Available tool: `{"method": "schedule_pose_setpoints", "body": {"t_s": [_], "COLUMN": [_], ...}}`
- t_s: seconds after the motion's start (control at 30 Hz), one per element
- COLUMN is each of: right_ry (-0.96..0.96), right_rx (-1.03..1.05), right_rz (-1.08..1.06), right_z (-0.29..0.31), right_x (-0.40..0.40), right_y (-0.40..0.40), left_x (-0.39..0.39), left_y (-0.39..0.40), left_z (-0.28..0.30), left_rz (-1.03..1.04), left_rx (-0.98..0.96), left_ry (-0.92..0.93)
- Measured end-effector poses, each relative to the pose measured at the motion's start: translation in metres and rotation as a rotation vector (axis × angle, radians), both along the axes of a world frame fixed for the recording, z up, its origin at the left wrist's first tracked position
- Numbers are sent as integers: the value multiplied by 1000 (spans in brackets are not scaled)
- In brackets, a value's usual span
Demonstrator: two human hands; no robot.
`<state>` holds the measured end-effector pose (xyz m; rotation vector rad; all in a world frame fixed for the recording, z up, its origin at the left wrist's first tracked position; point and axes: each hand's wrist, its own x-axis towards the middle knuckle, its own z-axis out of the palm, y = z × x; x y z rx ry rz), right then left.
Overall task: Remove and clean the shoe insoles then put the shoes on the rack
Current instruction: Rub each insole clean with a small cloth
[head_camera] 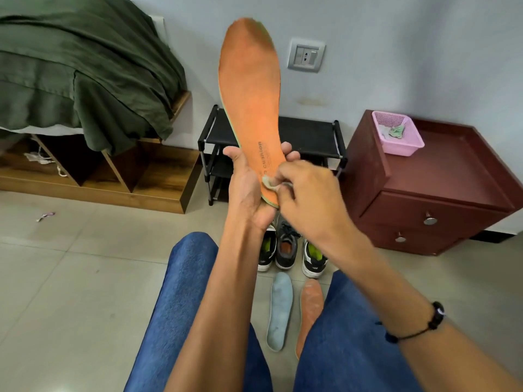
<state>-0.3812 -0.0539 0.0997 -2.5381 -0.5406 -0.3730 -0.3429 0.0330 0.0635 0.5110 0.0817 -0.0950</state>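
The left hand (249,182) holds the orange insole (250,89) up by its heel, with the fingers wrapped round the back. The right hand (308,193) pinches a small wipe (268,183) and presses it on the heel end of the insole. On the floor (70,278) between the knees lie a blue insole (280,309) and another orange insole (310,306). Three shoes (291,247) stand just past them, in front of the black rack (308,134). The insole is long and bendy and is held only at the bottom. If the right hand rubs too hard, I think the top could flop over or the insole could slip out and fall on the shoes. The wipe is tiny, so it could drop too.
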Motion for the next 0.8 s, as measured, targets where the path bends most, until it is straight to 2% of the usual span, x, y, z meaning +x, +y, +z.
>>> {"method": "schedule_pose_setpoints", "body": {"t_s": [0.13, 0.23, 0.27, 0.3, 0.33, 0.37, 0.43, 0.5, 0.53, 0.67, 0.7, 0.8], "right_ry": [214, 629, 697, 680, 579, 420, 103, -43, -43, 163, 264, 603], "right_rx": [208, 737, 875, 932, 884, 750, 361, 93, 59, 250, 352, 830], "right_rz": [-78, -40, -36, -42, -60, -87, -115, -94, -96, -122, -115, -68], "right_z": [-5, 6, 9, 13, 15, 16, 14, 6, 1, -5, -4, 4], "right_x": [-12, -6, -3, 2, 8, 13, 19, 15, 9, -6, -6, 0], "right_y": [7, 2, -2, -6, -10, -14, -17, -10, -5, 9, 8, 0], "left_x": [-3, -3, -3, -3, -3, -4, -4, -4, -4, -6, -6, -6], "left_y": [-1, 0, 0, -1, -1, -1, -2, -3, -4, -8, -8, -8], "left_z": [-4, -2, -2, 0, 1, 2, 3, 2, 1, -2, -1, 2], "left_rz": [-30, -87, -105, -107, -87, -53, -12, -40, -54, -76, -86, -138], "left_rx": [-38, 38, 74, 108, 122, 114, 61, 24, 30, 34, 21, 38], "left_ry": [-4, 33, 36, 29, 14, 3, -9, -27, -24, 4, 6, 33]}}
